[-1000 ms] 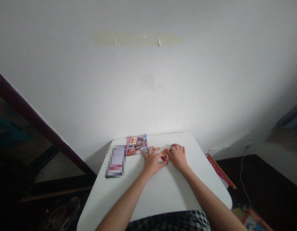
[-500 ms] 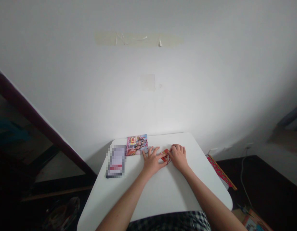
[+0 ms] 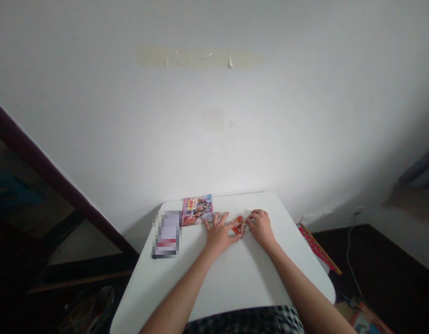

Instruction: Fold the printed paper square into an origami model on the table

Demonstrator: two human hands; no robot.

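Note:
A small red, yellow and white piece of folded printed paper (image 3: 239, 225) lies on the white table (image 3: 231, 287), between my two hands. My left hand (image 3: 218, 234) holds it down at its left side with thumb and forefinger, while the other fingers are spread on the tabletop. At the paper's right edge, my right hand (image 3: 262, 228) has its fingertips pinched on a pale flap. Its exact grip is partly hidden by the curled fingers. A colourful printed leaflet (image 3: 196, 209) lies flat just beyond my left hand.
A phone (image 3: 166, 234), blurred out, lies at the table's left side. The table's far edge meets a white wall (image 3: 214, 157) with tape marks. A dark red frame (image 3: 61, 171) leans at left. Right of the table are a pink patterned item (image 3: 318, 248) and a cable (image 3: 349, 253).
My right hand has shifted slightly right, and more of the paper's pale right part shows. My left hand stays almost in place on the paper.

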